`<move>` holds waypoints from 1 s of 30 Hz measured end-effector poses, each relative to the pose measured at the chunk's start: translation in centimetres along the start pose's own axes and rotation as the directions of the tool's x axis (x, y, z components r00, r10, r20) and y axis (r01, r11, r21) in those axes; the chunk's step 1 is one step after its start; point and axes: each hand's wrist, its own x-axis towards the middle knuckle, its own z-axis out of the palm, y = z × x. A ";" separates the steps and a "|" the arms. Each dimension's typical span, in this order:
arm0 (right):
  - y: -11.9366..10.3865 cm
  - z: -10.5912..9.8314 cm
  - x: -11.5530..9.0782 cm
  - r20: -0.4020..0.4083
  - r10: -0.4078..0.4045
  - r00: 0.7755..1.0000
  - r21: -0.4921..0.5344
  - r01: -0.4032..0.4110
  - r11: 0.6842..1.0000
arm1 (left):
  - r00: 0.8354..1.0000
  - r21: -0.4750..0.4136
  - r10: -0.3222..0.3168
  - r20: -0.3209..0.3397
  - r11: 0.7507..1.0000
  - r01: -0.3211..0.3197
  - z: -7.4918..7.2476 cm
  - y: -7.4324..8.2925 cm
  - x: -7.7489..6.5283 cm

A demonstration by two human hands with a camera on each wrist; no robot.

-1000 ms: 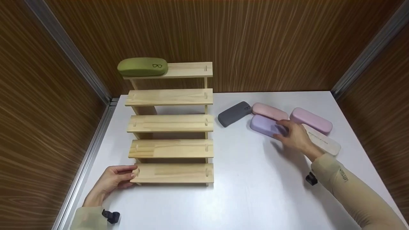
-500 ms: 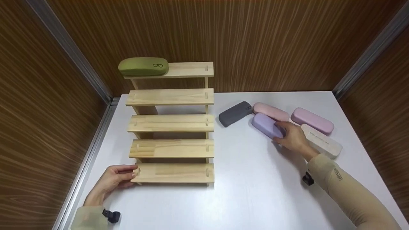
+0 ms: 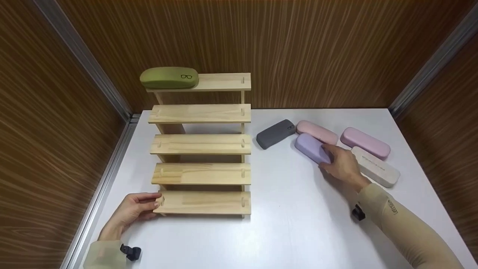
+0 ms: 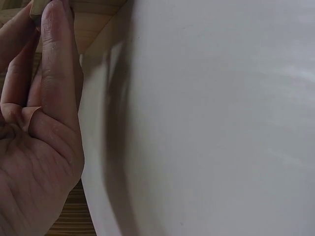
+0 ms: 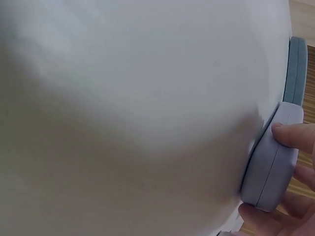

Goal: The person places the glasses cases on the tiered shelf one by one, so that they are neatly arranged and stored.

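My left hand [image 3: 132,210] pinches the left end of the lowest board of a wooden tiered shelf [image 3: 203,202]; in the left wrist view the fingertips meet at the wood's edge [image 4: 42,7]. At the right, my right hand [image 3: 343,164] grips the near end of a lavender glasses case [image 3: 309,146] between thumb and fingers. The right wrist view shows this case [image 5: 271,164] lying close over the white table, its seam facing the camera. A green glasses case [image 3: 168,77] with a glasses print sits on the left part of the top board.
Around the lavender case lie a dark grey case [image 3: 275,134], a peach-pink case [image 3: 317,132], a pink case [image 3: 366,142] and an off-white case [image 3: 375,167] with lettering. Brown wood-grain panels [image 3: 317,52] enclose the white table [image 3: 276,231] at the back and sides.
The lavender case has turned slightly, its near end now angled more toward me. My right hand has shifted with it, uncovering more of the off-white case. My left hand keeps its hold.
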 end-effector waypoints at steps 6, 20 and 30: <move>-0.2 -0.2 -0.5 0.007 -0.003 1.000 -0.001 0.003 1.000 | 1.000 -0.023 0.015 0.022 1.000 -0.014 0.0 -0.1 0.1; -2.3 -2.2 -0.7 -0.015 -0.031 0.999 0.033 0.031 0.999 | 1.000 -0.047 0.004 0.017 0.999 -0.003 -0.1 -0.1 -0.1; -3.9 -4.4 -0.7 -0.029 -0.104 0.994 0.044 0.106 0.993 | 0.999 -0.046 0.025 0.028 0.999 -0.023 -0.1 -0.4 0.2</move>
